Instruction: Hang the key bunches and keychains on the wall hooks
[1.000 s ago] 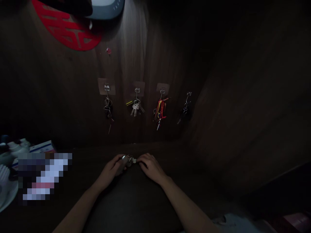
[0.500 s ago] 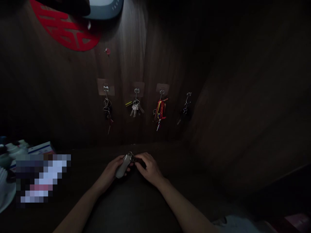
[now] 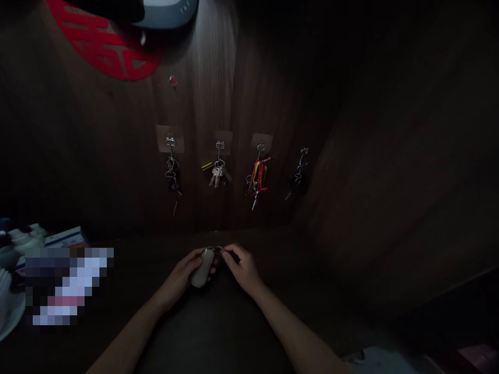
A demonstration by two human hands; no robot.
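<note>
My left hand [image 3: 187,271] is closed around a grey, rounded oblong key fob [image 3: 202,268], its far end tipped up toward the wall. At the fob's top sits a small metal key ring [image 3: 219,249]. My right hand [image 3: 240,267] pinches that ring between thumb and forefinger, a short way right of the fob. Dim light hides the finer links between ring and fob. Both hands are above the dark wooden surface [image 3: 195,327].
Along the wooden wall hang a dark key bunch [image 3: 171,174], silver keys [image 3: 217,174], keys with red and yellow cords [image 3: 256,179] and another bunch [image 3: 298,176], each from a hook. Bottles [image 3: 25,240] and a box [image 3: 66,237] stand left. A cap [image 3: 167,15] hangs above.
The fob has turned slightly more upright in my left hand. My right thumb and forefinger have drawn the ring out to the right, where it now shows more clearly.
</note>
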